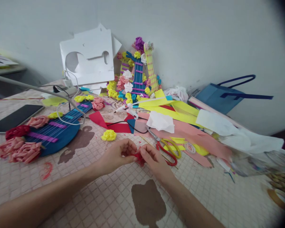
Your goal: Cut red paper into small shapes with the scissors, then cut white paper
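My left hand and my right hand meet over the table, fingers pinched together on a small piece of red crepe paper between them. Just beyond my right hand lie scissors with red and yellow handles. A yellow paper flower sits a little past my left hand. A blue paper guitar with purple bars and pink and red paper flowers lies at the left.
Pink, yellow and red paper sheets litter the right side, with white tissue. More decorated paper guitars lean against the wall beside a white foam piece. A phone, a glue gun and a blue bag are nearby.
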`<state>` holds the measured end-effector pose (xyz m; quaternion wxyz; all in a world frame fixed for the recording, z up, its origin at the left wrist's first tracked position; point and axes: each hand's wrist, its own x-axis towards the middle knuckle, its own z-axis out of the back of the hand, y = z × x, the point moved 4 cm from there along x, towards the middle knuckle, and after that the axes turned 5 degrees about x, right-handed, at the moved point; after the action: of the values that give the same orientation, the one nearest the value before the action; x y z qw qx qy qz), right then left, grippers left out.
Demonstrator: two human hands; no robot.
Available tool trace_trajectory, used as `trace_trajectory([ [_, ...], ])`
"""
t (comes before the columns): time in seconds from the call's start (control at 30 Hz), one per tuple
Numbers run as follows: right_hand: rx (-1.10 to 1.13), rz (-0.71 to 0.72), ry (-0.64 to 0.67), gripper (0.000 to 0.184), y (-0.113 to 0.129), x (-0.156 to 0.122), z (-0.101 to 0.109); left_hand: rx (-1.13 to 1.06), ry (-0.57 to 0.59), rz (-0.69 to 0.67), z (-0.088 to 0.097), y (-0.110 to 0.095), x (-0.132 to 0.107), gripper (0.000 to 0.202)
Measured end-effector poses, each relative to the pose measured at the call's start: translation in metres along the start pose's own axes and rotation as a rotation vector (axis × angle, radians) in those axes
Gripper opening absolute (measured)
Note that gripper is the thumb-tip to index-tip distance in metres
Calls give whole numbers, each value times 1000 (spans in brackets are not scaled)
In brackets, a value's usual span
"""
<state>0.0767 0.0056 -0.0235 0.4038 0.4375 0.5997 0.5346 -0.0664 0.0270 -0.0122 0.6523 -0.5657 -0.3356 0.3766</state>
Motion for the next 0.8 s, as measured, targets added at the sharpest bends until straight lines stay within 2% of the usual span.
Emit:
trace_trajectory([
  [0.23, 18, -48, -11, 27, -4, 0, 0, 5, -43, 19, 2, 0, 0, 23],
  [0.47, 102, 1, -115, 24, -7, 1, 3, -150, 52, 57, -3, 10, 1, 26],
  [0.8, 167, 18, -94, 22, -3, -1, -1, -77, -14, 84, 0, 6, 0, 19],
])
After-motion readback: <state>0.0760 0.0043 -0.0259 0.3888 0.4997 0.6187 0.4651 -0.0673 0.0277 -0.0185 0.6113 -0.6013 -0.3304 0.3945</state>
